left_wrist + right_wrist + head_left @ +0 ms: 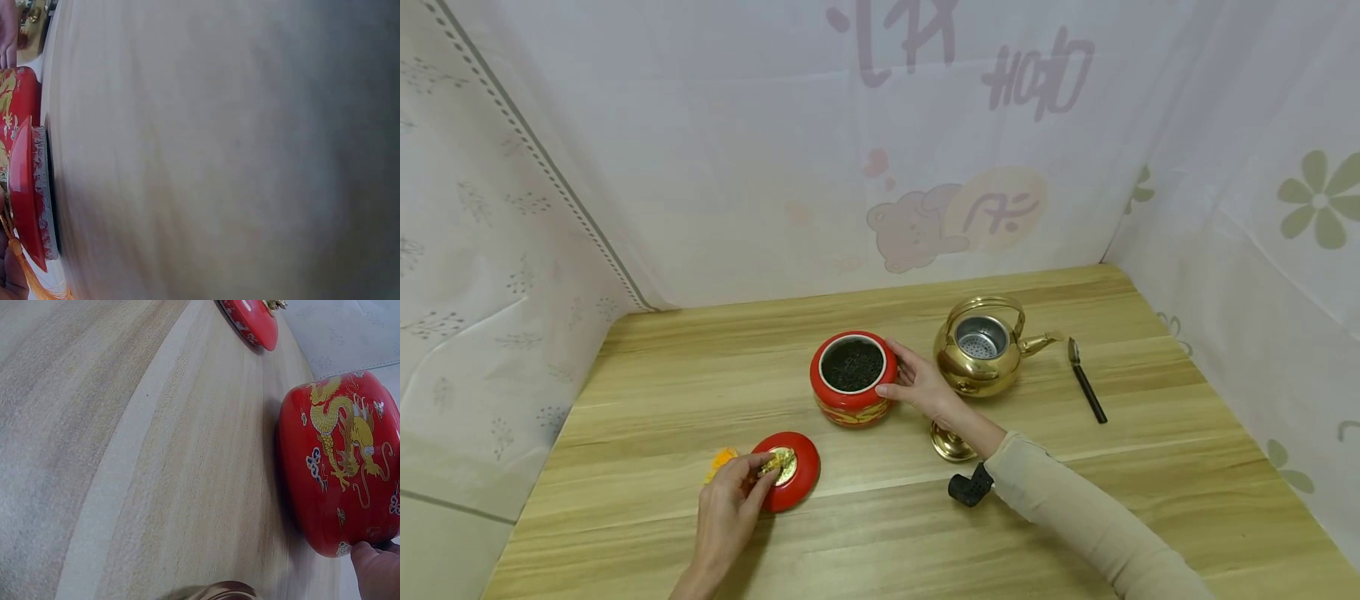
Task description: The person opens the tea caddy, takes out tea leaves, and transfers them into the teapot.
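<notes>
Red jar (850, 408) uncovered on the desk (880, 542), its red lid (803, 479) not yet let go.
Nearest, on the near left of the jar, the left hand (722, 507) pinches the lid's gold knob, an orange tassel (722, 461) beside it; the lid looks set down, so of the uncovering only letting go seems left. Near right of the jar, a black piece (966, 488) and a small gold lid (950, 442) lie by the right forearm (1067, 504), which crosses there and could hinder a reach. The right hand (927, 390) grips the jar's right side; dark leaves (853, 367) show inside. Farther right of the jar, a black-handled scoop (1087, 387) lies unheld past the gold teapot (977, 379), whose strainer (979, 345) appears bare under the arching handle (988, 302).
</notes>
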`<state>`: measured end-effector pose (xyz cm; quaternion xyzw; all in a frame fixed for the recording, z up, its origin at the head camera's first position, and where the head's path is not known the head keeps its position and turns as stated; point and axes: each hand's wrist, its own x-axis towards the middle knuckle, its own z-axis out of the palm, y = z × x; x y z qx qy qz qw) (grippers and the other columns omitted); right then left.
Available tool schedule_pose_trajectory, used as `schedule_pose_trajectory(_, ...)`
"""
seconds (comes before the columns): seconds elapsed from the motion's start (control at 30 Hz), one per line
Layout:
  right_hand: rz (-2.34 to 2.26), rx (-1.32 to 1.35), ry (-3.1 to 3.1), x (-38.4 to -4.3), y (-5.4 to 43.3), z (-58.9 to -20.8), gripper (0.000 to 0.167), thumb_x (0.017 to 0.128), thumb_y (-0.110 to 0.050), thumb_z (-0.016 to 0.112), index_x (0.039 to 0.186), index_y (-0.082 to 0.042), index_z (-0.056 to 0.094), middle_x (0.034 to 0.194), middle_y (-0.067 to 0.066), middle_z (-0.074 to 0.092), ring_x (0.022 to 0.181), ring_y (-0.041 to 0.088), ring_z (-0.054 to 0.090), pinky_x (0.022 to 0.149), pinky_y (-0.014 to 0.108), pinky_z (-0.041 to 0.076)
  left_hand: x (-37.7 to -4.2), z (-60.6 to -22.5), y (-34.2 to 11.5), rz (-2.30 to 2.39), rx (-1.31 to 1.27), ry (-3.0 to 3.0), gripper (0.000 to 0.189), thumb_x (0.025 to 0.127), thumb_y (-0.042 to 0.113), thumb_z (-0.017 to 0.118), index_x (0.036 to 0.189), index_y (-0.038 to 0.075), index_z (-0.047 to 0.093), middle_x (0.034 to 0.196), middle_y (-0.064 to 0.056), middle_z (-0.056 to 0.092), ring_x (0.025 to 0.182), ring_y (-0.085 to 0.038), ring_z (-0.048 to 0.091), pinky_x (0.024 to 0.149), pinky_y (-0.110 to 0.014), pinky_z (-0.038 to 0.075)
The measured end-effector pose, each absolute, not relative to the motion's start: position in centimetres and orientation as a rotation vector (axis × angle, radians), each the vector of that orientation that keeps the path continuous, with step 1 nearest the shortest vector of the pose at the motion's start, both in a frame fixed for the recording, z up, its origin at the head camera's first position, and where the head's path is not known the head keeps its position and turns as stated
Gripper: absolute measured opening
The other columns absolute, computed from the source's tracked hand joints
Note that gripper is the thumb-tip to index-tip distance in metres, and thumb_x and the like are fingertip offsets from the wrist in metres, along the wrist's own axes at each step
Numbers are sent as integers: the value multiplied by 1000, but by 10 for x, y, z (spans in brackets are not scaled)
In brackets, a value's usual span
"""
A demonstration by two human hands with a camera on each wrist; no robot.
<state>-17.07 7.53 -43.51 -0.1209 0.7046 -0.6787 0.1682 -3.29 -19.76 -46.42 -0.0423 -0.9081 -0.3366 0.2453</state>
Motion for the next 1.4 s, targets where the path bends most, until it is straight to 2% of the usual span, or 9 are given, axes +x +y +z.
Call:
schedule_pose_trajectory(0.6,-1924,-350,2014,-171,77,-434,80,82,-1,70,149,-6,26,155,12,21,143,26,19,115,35,20,-32,-463,-198,-969,-110,-2506,25,66,-5,81,87,5,70,80,-2,66,67,-3,53,59,-7,44)
schedule_pose_trajectory(1.0,-1901,-345,2057,-168,77,-431,81,82,-3,71,149,-5,25,154,14,23,142,26,21,115,36,23,-34,-462,-199,-965,-140,-2520,32,64,-2,83,93,4,70,83,-2,65,69,-10,57,54,-11,45)
schedule_pose_trajectory(1.2,-1925,-366,2056,-164,79,-431,80,82,-3,70,148,-1,24,154,16,24,142,28,21,115,37,23,-39,-452,-200,-1008,-125,-2507,38,66,1,83,101,2,70,79,-4,62,69,-16,56,52,-11,42)
schedule_pose_trajectory(1.4,-1890,-455,2189,-152,88,-424,72,85,-6,68,145,3,29,150,20,29,139,31,29,111,38,29,-49,-440,-203,-1018,-128,-2519,45,69,7,83,111,3,67,99,-9,70,78,-20,62,65,-21,50)
